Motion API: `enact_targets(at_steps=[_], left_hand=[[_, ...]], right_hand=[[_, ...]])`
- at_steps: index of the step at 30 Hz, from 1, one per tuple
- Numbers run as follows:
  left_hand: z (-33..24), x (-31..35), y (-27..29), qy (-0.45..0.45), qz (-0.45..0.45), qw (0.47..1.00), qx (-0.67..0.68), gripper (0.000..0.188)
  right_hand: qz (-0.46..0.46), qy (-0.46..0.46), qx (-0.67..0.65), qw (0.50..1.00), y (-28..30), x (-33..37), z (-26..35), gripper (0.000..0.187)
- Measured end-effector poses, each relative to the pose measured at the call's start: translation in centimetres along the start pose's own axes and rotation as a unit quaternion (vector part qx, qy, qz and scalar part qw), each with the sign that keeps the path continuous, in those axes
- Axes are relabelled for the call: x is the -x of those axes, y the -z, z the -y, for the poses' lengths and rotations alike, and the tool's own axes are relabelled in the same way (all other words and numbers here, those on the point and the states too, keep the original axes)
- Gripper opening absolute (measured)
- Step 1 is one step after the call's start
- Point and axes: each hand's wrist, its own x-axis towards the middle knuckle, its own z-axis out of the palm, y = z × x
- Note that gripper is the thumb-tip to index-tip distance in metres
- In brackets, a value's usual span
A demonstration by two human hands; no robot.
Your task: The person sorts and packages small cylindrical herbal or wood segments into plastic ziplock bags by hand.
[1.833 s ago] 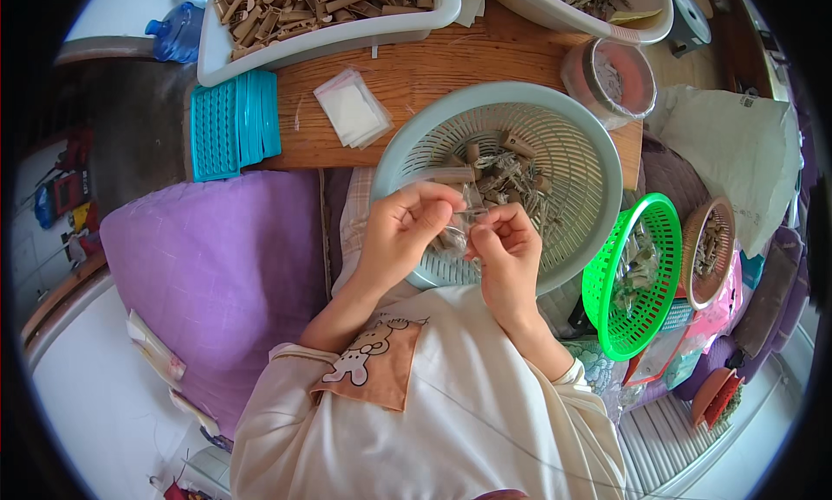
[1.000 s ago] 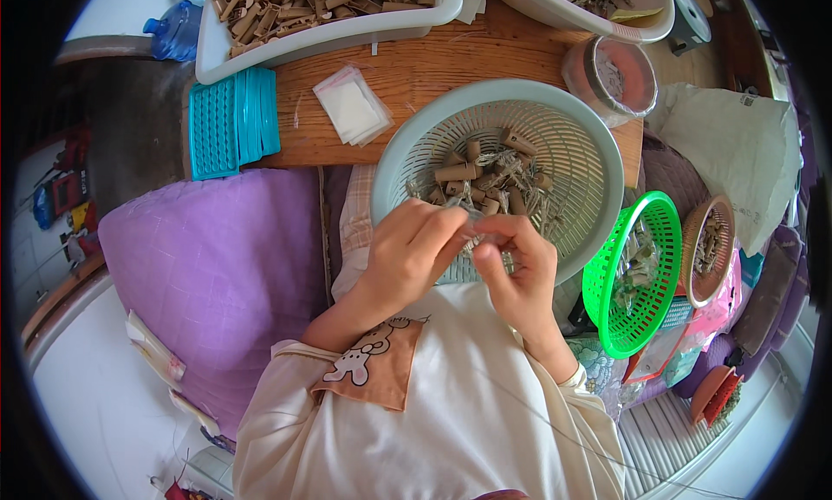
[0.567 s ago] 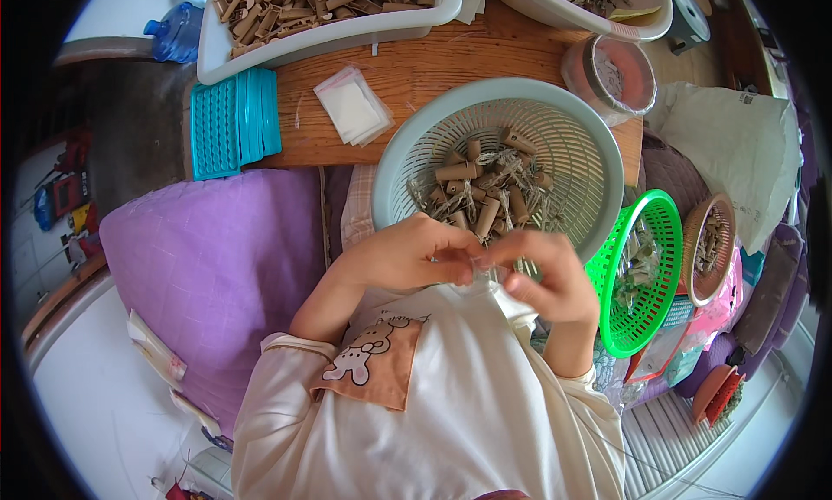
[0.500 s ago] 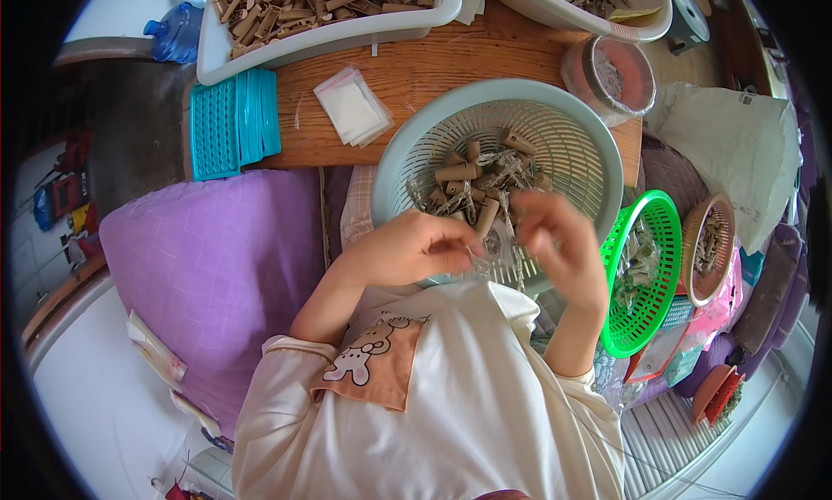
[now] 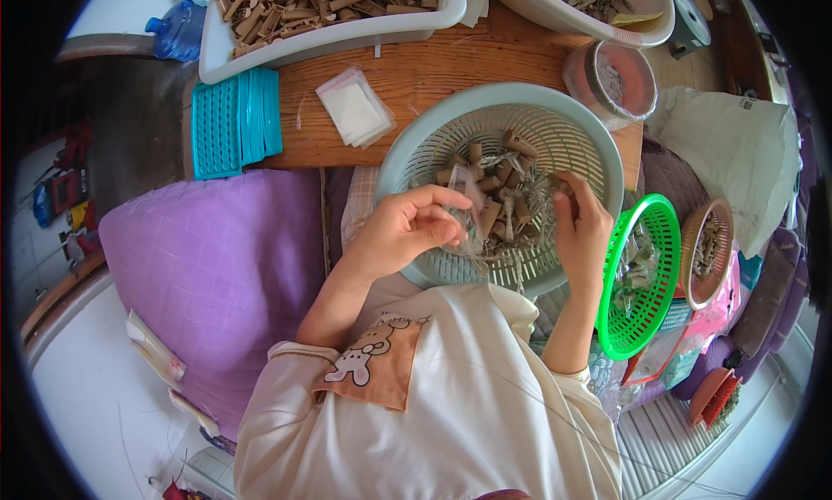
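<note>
A grey-green colander basket (image 5: pixel 607 166) sits in front of me, partly over the table's edge. Short brown tubes (image 5: pixel 520 143) lie heaped in it, mixed with silvery twisted strands (image 5: pixel 520 253). Over the basket's left part, my left hand (image 5: pixel 412 230) pinches a small see-through plastic bag (image 5: pixel 469 207) between thumb and fingers. My right hand (image 5: pixel 585 227) is inside the basket's right side. Its thumb and fingertips close on what looks like a brown tube piece (image 5: pixel 562 185), mostly covered by the fingers.
A white tub (image 5: pixel 329 34) full of brown tubes stands at the back left. Near it are turquoise ridged trays (image 5: pixel 234 123) and a stack of plastic bags (image 5: pixel 354 107). To the right stand a lined round container (image 5: pixel 611 84), a green basket (image 5: pixel 641 279) and a small brown basket (image 5: pixel 708 249).
My hands have moved apart: the left a little left and up with the bag now spread out, the right outward to the basket's right side, its fingers closing on a small brown piece.
</note>
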Motion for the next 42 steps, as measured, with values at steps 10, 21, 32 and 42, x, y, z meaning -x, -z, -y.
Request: enact_targets(at_steps=[10,21,32,42], left_hand=[[1.8,-0.4,-3.7,-0.011,0.038,0.976,0.214,0.060],[3.1,-0.5,-3.4,0.008,0.018,0.933,0.360,0.022],[2.1,-0.8,-2.9,-0.053,-0.047,0.928,0.365,0.015],[1.7,-0.3,-3.6,-0.094,-0.081,0.967,0.222,0.015]], right_hand=[[-0.093,0.042,-0.334,0.937,-0.5,2.6,3.5,0.031],[-0.028,0.032,-0.380,0.924,-1.6,2.9,4.6,0.034],[-0.005,0.064,-0.470,0.881,-2.3,2.8,4.6,0.034],[-0.023,-0.046,-0.710,0.703,-2.7,1.9,5.5,0.031]])
